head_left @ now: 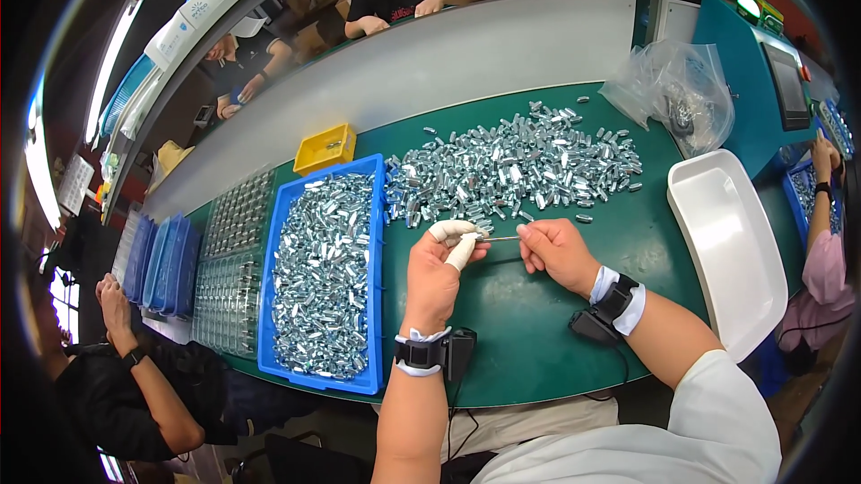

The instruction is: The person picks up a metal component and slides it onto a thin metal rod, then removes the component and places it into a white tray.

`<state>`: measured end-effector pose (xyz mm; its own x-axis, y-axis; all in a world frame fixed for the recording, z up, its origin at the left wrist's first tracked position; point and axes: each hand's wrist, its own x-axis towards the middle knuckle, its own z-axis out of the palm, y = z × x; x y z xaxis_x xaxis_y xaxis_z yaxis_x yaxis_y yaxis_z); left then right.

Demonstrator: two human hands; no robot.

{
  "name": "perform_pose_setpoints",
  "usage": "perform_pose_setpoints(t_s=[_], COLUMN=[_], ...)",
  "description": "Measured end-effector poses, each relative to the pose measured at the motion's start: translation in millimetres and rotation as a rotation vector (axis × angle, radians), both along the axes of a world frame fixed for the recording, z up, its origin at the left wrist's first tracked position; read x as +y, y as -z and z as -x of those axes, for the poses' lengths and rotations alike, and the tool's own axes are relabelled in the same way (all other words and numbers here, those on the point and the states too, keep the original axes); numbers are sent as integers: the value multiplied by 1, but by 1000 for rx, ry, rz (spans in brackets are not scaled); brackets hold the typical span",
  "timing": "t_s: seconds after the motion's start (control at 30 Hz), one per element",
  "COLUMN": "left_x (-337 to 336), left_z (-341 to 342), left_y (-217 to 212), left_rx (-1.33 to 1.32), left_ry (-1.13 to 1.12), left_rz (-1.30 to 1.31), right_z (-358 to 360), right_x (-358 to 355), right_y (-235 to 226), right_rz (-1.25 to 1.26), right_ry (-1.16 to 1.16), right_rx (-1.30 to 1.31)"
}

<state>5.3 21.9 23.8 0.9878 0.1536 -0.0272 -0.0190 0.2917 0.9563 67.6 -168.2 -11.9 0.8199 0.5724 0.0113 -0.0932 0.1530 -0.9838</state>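
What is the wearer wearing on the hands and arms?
Left hand: white finger cots on thumb and forefinger, a black wrist device on a white band. Right hand: bare fingers, a similar black device with a cable, and a white sleeve.

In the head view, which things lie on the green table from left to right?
Stacked blue trays → clear gridded trays → blue bin of metal parts → left hand → right hand → white tray.

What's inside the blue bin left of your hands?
The blue bin is heaped nearly full with small shiny metal pieces. They cover its floor entirely, so anything beneath the top layer cannot be seen.
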Motion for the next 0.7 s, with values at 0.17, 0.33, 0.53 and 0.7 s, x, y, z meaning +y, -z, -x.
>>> perform_pose_setpoints(t_s=[0.17,0.33,0.53,0.7], left_x=[3,1,-11,-10], left_z=[1,2,3,1], left_y=[3,0,-5,0], left_rx=[-29,63,107,324], left_ry=[-10,18,13,38], left_rz=[-120,-146,-223,-220], right_z=[2,2,3,7], right_x=[0,-1,3,3], right_y=[-6,-2,-4,-8], right_rz=[12,37,101,232], right_ry=[-12,4,-5,-62], right_rx=[-27,-49,-99,-243])
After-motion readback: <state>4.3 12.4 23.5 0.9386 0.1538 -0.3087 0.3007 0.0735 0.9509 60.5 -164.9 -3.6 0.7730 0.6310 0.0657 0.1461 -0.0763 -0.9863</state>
